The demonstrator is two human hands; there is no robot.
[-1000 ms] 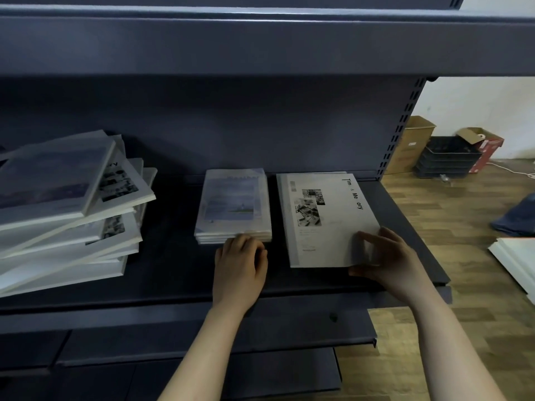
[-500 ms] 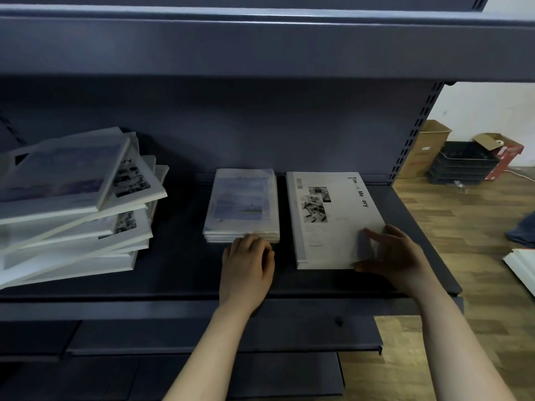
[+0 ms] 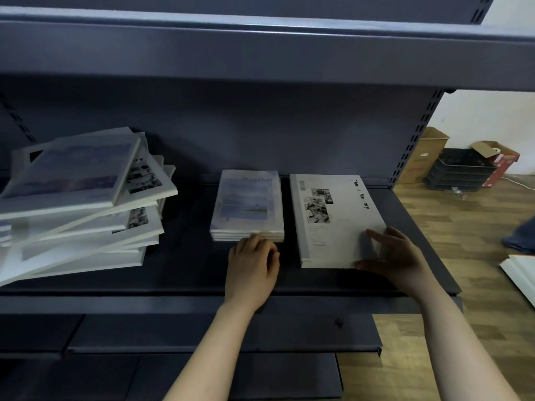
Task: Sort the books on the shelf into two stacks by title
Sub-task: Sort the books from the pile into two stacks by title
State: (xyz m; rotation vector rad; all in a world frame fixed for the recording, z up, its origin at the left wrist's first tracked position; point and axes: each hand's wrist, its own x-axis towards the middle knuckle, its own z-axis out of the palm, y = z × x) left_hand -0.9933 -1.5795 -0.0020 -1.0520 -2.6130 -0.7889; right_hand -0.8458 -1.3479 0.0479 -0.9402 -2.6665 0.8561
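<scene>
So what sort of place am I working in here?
Probably a storeroom or shop backroom: dark grey metal shelving with slotted uprights, brown cardboard boxes and stacked black plastic crates beyond.

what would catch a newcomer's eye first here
A messy pile of books leans askew at the left of the shelf. Mid-shelf lie two neat stacks, a blue stack and a white stack. The left hand touches the blue stack's front edge; the right hand rests on the white stack's near right corner.
</scene>
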